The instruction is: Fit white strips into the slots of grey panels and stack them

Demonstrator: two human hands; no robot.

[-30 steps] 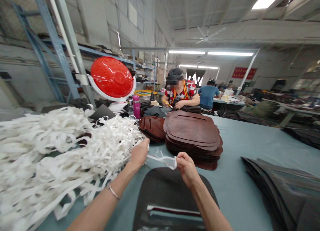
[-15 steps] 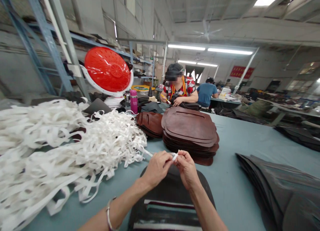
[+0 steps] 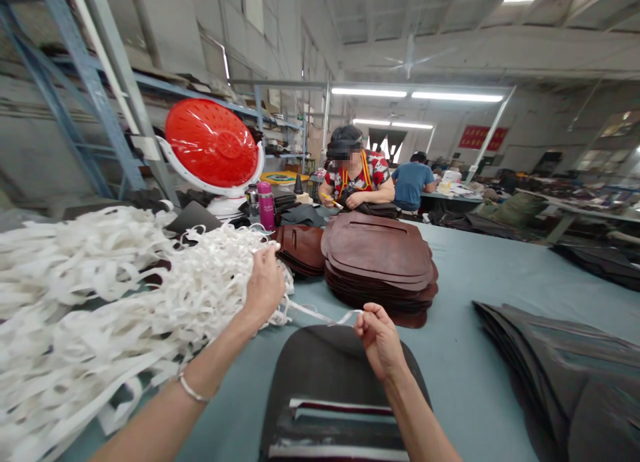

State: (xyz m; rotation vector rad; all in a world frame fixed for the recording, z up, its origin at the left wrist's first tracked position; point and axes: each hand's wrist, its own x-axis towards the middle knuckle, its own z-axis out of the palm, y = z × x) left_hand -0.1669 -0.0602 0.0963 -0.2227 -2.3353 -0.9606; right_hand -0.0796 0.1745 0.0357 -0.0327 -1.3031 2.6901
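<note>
My right hand (image 3: pixel 379 339) pinches the end of a narrow white strip (image 3: pixel 320 315) between thumb and fingertips, above a dark panel (image 3: pixel 320 365). From there the strip runs left, slack, toward a heap of white strips (image 3: pixel 220 269). My left hand (image 3: pixel 266 282) is raised at the right edge of that heap, fingers drawn together; a small pale bit shows at the fingertips, too small to name. The dark panel lies flat below my hands, with a long slot edged in white and another white band nearer me.
Beyond my hands stands a stack of brown panels (image 3: pixel 380 255), with smaller brown pieces (image 3: pixel 300 245) beside it. Black panels (image 3: pixel 560 375) lie at right. A purple bottle (image 3: pixel 266 205) and a red round heater-like device (image 3: pixel 213 142) stand behind the heap. A co-worker (image 3: pixel 357 175) sits across the table.
My left hand has left the right one, moving up and left toward the white heap. My right hand keeps the strip end and has shifted slightly right.
</note>
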